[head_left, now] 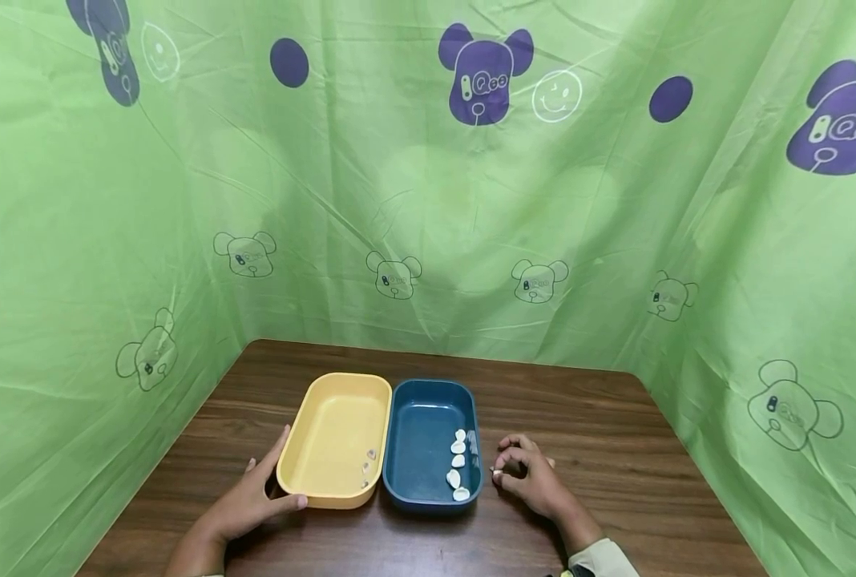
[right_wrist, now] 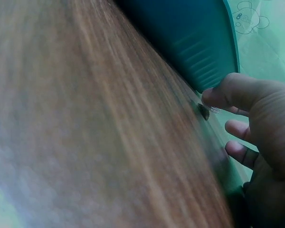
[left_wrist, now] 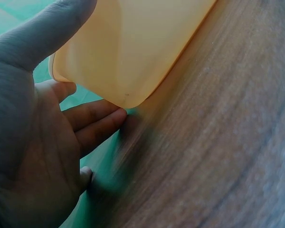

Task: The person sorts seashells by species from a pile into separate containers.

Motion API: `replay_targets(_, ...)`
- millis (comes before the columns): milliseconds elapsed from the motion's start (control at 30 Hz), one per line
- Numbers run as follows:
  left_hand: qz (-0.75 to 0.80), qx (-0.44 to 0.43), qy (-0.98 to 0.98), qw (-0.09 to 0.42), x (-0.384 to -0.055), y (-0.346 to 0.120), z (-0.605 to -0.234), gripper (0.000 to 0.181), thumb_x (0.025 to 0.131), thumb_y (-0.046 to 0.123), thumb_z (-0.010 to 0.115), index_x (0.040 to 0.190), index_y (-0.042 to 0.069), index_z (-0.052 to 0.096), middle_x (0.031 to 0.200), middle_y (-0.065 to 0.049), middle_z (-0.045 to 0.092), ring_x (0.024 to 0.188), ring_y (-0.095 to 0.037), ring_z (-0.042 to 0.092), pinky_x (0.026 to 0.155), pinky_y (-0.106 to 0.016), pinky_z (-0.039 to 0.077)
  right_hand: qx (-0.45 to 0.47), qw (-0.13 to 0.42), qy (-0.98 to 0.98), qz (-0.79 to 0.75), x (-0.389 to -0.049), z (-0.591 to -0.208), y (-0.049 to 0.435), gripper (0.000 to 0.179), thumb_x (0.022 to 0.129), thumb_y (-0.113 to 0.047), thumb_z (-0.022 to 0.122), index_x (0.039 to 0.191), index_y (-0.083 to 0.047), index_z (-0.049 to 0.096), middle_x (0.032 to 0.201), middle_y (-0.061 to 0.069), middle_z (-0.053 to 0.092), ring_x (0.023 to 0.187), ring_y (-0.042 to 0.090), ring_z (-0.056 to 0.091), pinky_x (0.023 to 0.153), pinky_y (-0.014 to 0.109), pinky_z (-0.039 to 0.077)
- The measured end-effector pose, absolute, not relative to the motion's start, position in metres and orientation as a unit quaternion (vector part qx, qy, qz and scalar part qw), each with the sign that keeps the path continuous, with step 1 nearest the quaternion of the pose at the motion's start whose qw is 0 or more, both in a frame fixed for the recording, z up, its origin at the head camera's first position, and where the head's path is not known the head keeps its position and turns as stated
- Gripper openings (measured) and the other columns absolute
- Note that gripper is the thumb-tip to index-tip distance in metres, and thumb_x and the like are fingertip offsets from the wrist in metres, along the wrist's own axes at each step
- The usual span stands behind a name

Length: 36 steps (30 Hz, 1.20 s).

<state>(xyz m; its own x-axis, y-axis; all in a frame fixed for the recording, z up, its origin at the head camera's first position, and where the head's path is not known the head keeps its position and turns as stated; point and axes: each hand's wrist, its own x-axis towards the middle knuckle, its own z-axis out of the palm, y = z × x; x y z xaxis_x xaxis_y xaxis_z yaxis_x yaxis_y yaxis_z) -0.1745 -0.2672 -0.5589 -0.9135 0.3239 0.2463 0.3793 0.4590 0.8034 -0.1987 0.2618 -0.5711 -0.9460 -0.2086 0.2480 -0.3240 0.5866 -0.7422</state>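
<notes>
My left hand [head_left: 251,497] rests at the near left corner of a yellow plastic tray [head_left: 312,417], fingers along its left side and thumb against the near wall. In the left wrist view the fingers lie fairly straight beside the tray's corner. Right of the blue tray [head_left: 399,457], my right hand [head_left: 536,481] pinches a small shell [right_wrist: 204,112] between thumb and index finger, low over the table. The other fingers are loosely bent. Several white shells [head_left: 458,447] line the right side inside the blue tray. Three small greyish shells [head_left: 366,467] lie in the yellow one.
Both trays stand side by side on a dark wood-grain table [head_left: 558,401]. A green curtain [head_left: 428,184] with printed bear heads closes off the back and both sides. The table's far edge [head_left: 442,355] runs close to it.
</notes>
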Motion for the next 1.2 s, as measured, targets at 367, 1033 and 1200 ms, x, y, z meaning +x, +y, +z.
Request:
replay_targets(367, -0.478, -0.209, -0.853, 0.031, -0.176, -0.267, -0.56, 0.121, 0.084, 0.023, 0.089, 0.177, 0.013, 0.013, 0.176, -0.033, 0.025, 0.152, -0.064, 0.025, 0.118, -0.094, -0.004, 0.136, 0.074, -0.861, 0.485, -0.199, -0.57, 0.262, 0.017, 0.087, -0.003, 0.086, 0.088, -0.014, 0.074, 0.13, 0.017, 0.062, 0.127, 0.032, 0.058, 0.115, 0.031, 0.035)
replay_targets(1033, -0.478, -0.208, -0.853, 0.03, -0.176, -0.267, -0.559, 0.122, 0.084, 0.023, 0.09, 0.177, 0.015, 0.013, 0.177, -0.032, 0.023, 0.154, -0.063, 0.024, 0.118, -0.094, -0.004, 0.169, 0.163, -0.851, 0.469, -0.206, -0.548, 0.26, 0.022, 0.089, 0.003, 0.081, 0.09, -0.018, 0.075, 0.128, 0.024, 0.061, 0.124, 0.035, 0.055, 0.105, 0.025, 0.041)
replay_targets(1200, -0.477, -0.207, -0.853, 0.03, -0.175, -0.268, -0.559, 0.122, 0.084, 0.023, 0.09, 0.178, 0.016, 0.013, 0.177, -0.031, 0.023, 0.153, -0.063, 0.024, 0.118, -0.093, -0.004, 0.151, 0.165, -0.854, 0.469, -0.21, -0.539, 0.256, 0.022, 0.089, 0.001, 0.083, 0.09, -0.019, 0.074, 0.132, 0.019, 0.059, 0.132, 0.033, 0.05, 0.109, 0.032, 0.038)
